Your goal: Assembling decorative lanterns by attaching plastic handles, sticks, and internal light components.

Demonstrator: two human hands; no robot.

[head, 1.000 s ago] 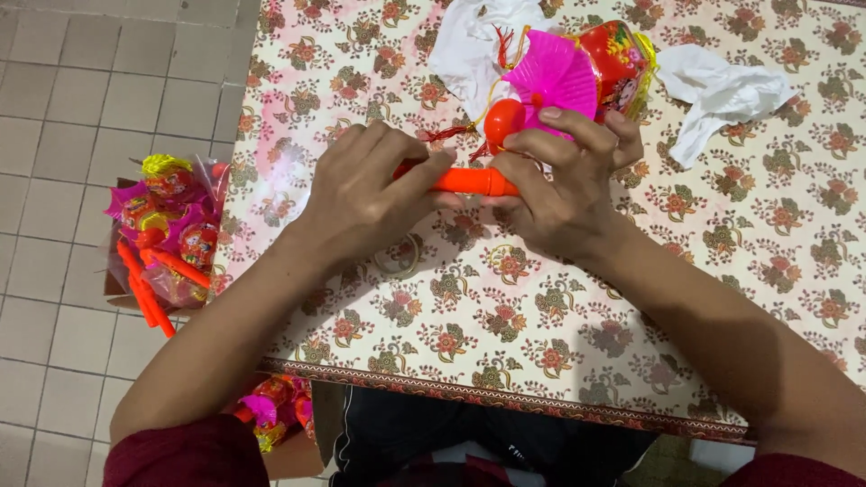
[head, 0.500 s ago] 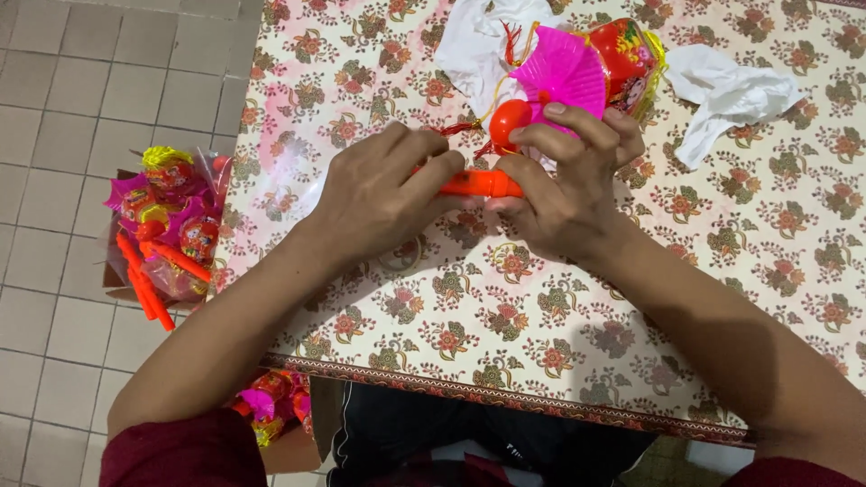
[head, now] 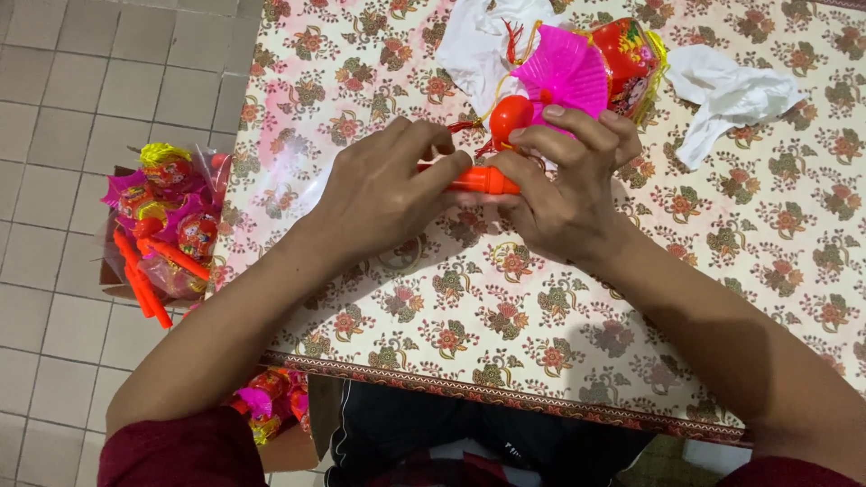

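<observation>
Both hands meet over a flower-patterned table [head: 505, 307]. My left hand [head: 383, 185] pinches the left end of an orange plastic handle [head: 483, 180] lying across the cloth. My right hand [head: 564, 185] grips the handle's right end, fingers curled over it. Just above the fingers sit an orange ball-shaped part [head: 510, 115] and a pink pleated fan piece [head: 561, 74], joined to a red and yellow lantern toy [head: 631, 54]. How these parts join the handle is hidden by my fingers.
Two crumpled white plastic wrappers lie at the far edge, one behind the lantern [head: 474, 41], one to its right [head: 731, 95]. On the tiled floor at left stands a box of similar wrapped toys [head: 162, 225]; more lie under the table edge [head: 271, 401].
My left fingers have slid further right along the orange handle, closer to my right hand. The lantern toy has stayed in place.
</observation>
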